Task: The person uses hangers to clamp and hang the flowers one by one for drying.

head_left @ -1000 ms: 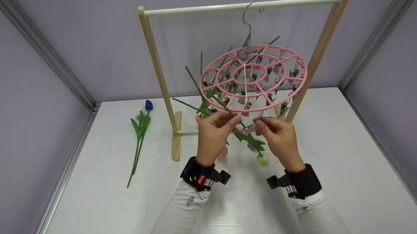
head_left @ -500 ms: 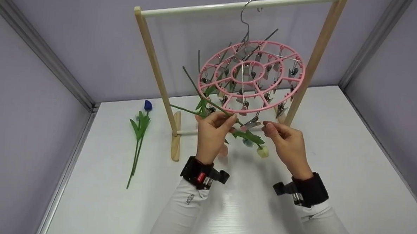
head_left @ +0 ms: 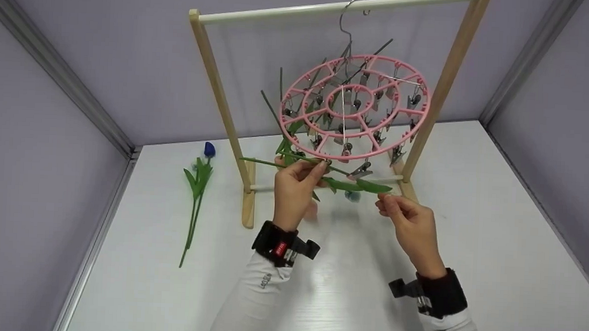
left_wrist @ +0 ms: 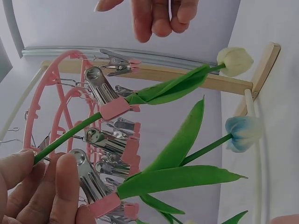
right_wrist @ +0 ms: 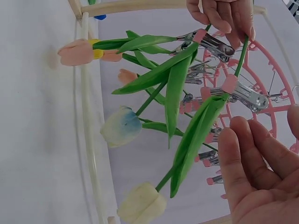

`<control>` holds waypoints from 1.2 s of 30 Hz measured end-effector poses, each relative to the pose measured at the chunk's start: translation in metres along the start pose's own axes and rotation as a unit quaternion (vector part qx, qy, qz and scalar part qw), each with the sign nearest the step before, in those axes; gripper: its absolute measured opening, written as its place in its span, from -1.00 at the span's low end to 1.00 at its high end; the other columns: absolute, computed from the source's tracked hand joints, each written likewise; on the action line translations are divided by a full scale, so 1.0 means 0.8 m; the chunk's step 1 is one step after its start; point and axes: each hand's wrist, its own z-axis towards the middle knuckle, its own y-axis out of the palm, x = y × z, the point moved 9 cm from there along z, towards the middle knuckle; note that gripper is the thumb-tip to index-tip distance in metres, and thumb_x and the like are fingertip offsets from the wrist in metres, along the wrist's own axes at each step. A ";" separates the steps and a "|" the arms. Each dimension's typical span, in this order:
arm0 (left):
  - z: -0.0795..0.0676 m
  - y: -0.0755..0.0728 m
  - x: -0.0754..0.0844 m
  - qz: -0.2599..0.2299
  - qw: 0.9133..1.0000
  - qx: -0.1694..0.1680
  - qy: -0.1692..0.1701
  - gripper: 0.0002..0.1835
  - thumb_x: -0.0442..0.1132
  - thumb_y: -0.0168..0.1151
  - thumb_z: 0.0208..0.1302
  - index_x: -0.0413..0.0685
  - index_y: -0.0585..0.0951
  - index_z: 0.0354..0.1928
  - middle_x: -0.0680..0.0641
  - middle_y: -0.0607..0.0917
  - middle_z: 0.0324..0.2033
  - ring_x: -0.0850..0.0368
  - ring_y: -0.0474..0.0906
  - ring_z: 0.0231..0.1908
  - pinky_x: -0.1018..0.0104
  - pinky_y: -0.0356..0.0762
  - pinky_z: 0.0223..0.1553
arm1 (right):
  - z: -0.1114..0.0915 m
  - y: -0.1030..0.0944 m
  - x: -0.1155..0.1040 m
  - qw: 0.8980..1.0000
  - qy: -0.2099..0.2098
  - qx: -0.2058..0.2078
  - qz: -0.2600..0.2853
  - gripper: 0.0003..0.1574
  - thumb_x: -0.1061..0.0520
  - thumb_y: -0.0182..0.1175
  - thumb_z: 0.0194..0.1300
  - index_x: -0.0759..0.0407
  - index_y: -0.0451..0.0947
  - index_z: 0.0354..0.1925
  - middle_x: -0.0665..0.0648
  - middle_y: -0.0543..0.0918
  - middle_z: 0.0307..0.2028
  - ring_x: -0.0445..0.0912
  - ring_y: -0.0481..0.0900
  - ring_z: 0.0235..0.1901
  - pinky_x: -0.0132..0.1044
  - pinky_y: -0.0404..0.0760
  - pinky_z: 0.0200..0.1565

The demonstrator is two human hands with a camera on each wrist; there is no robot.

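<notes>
My left hand [head_left: 295, 193] pinches the green stem [left_wrist: 74, 133] of a cream tulip [left_wrist: 235, 61] below the front rim of a pink round clip hanger [head_left: 410, 112]. A metal clip [head_left: 360, 170] with pink tips grips this stem beside the leaves, seen closely in the right wrist view. My right hand [head_left: 413, 230] is by the flower end with fingers loosely bent and nothing held; in the head view it hides the bloom. Next to it, a blue-and-white tulip [right_wrist: 122, 127] hangs from another clip [right_wrist: 215, 45].
The hanger hooks onto a white rod [head_left: 291, 12] of a wooden stand [head_left: 218, 90]. Several clips dangle around it, some holding peach tulips [right_wrist: 76, 52]. A blue tulip [head_left: 209, 149] with a green stem lies on the white table [head_left: 136, 258] at left.
My right hand has let go of the clip and moved down and right. The clip now hangs on the cream tulip's stem, which has swung nearer to level. My left hand has barely shifted.
</notes>
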 end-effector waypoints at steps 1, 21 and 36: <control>0.000 -0.001 -0.001 0.003 1.000 0.000 -0.002 -0.79 -0.20 0.36 0.32 -0.22 0.73 -0.16 -0.09 0.78 -0.36 -0.21 0.69 -0.45 0.10 0.66 -0.35 | -0.002 0.001 0.002 1.000 0.002 0.000 0.004 -0.68 0.22 0.15 0.46 0.51 0.64 -0.06 0.41 0.71 -0.22 -0.15 0.70 -0.26 -0.22 0.65 -0.09; -0.017 -0.026 -0.011 0.046 0.999 0.004 -0.009 -0.72 -0.21 0.35 0.32 -0.29 0.70 -0.07 -0.08 0.78 -0.32 -0.18 0.70 -0.38 0.07 0.65 -0.29 | -0.023 -0.013 0.049 1.000 0.009 0.018 -0.003 -0.78 0.23 0.20 0.42 0.35 0.71 -0.11 0.20 0.75 -0.29 -0.11 0.71 -0.28 -0.26 0.66 -0.14; -0.064 -0.159 -0.059 0.156 0.987 0.009 -0.049 -0.79 -0.17 0.35 0.32 -0.18 0.73 -0.15 -0.03 0.76 -0.36 0.01 0.71 -0.36 0.22 0.67 -0.28 | -0.045 -0.015 0.067 0.999 0.004 0.015 -0.037 -0.81 0.19 0.21 0.43 0.24 0.74 -0.17 0.16 0.76 -0.31 -0.12 0.70 -0.31 -0.31 0.67 -0.21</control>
